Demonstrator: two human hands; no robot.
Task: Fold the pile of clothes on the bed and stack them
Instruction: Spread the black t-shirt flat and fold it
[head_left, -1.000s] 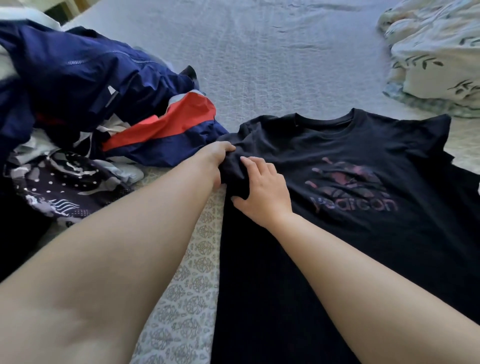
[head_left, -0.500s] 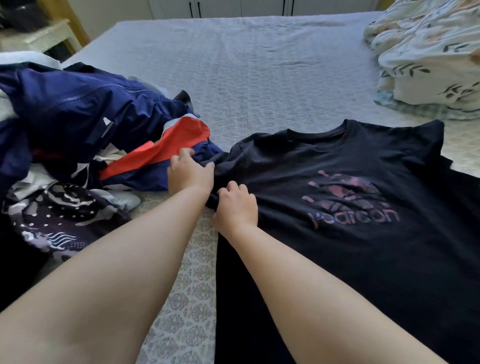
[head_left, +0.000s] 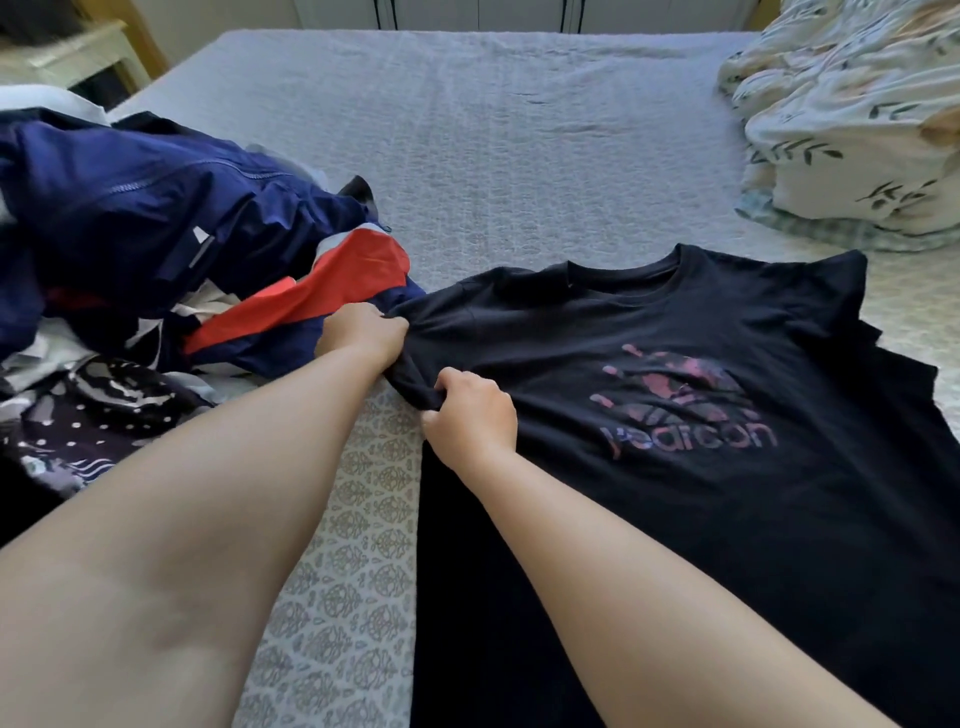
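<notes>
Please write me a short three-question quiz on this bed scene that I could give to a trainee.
1. True or false: the black T-shirt lies print side up on the bed.
2. Which part of the T-shirt do the left hand and right hand both grip? A) the collar B) the sleeve nearest the pile of clothes C) the bottom hem
3. Fill in: the leaf-print duvet lies bunched at the bed's far ____ corner.

Key: 1. True. 2. B. 3. right.
</notes>
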